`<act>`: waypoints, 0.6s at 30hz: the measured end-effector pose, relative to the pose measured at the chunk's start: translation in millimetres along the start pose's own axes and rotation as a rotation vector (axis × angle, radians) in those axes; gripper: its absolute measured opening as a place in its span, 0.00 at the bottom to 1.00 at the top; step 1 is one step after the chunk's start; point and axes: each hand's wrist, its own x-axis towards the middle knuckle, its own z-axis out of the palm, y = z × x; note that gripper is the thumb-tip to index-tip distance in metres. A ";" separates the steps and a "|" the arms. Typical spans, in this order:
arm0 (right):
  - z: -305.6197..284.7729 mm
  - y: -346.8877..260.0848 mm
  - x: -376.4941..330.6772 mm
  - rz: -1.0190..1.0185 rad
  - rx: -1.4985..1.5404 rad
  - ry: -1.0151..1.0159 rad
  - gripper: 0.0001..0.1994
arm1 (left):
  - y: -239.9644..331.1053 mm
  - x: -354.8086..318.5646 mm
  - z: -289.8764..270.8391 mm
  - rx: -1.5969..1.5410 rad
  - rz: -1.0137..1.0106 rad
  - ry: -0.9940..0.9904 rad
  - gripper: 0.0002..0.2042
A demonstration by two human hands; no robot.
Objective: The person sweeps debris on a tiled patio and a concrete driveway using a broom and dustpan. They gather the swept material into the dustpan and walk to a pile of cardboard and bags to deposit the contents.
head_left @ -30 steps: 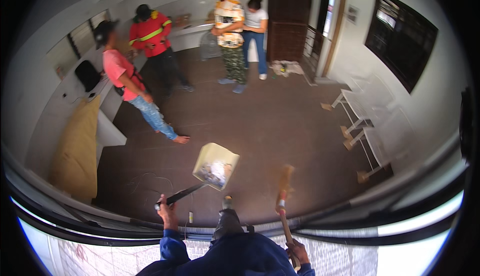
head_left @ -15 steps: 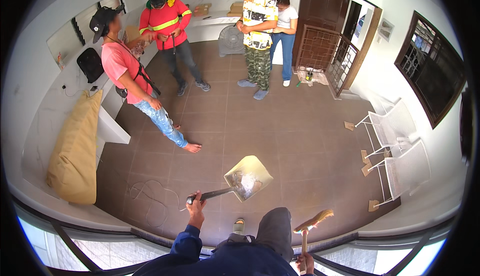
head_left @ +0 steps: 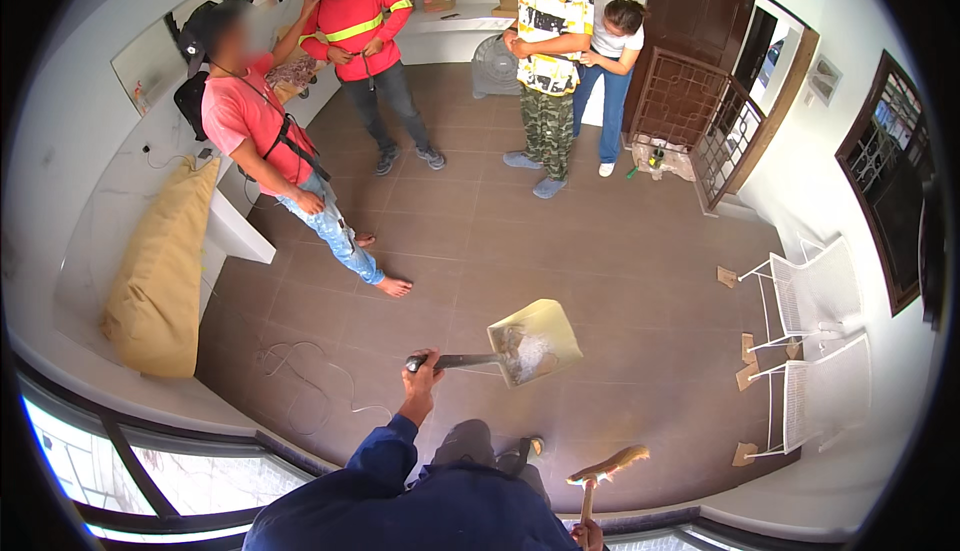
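Note:
My left hand [head_left: 422,376] is closed around the dark end of the handle of a long-handled dustpan [head_left: 562,331]. The pale yellow pan stretches out to the right of that hand, over the tiled floor. Whitish powder and grey dirt lie in its scoop. Low at the right, my right hand [head_left: 590,534] grips the wooden handle of a broom [head_left: 610,465]. The broom's tan bristle head points up and away from me, apart from the dustpan. Part of the right hand is cut off by the lower edge.
White wire chairs [head_left: 812,286] stand along the right wall. A thin cable [head_left: 350,381] lies on the floor [head_left: 450,251] at the left, near a large tan cushion [head_left: 160,281]. Several people stand at the far side, by a fan [head_left: 495,66] and a metal gate [head_left: 730,141].
My legs have shifted in a step, and the dustpan has moved right in the picture. The broom has dropped slightly lower. The person in pink has raised an arm toward the person in red.

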 end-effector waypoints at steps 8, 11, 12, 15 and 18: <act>26.9 -6.4 5.4 -0.067 -0.135 0.078 0.27 | 15.1 46.4 36.9 -0.003 -0.052 -0.096 0.08; 63.6 -17.4 0.1 -0.017 -0.061 0.138 0.26 | 14.0 76.5 53.9 0.103 -0.118 -0.166 0.07; 79.5 -23.1 -2.2 -0.004 -0.038 0.155 0.26 | 13.6 86.4 59.2 0.119 -0.115 -0.199 0.07; 127.8 -42.4 -12.5 0.041 0.018 0.185 0.26 | 13.0 114.6 74.0 0.143 -0.124 -0.282 0.07; 176.4 -63.5 -19.4 0.091 0.044 0.207 0.25 | 17.7 138.6 81.3 0.239 -0.116 -0.345 0.08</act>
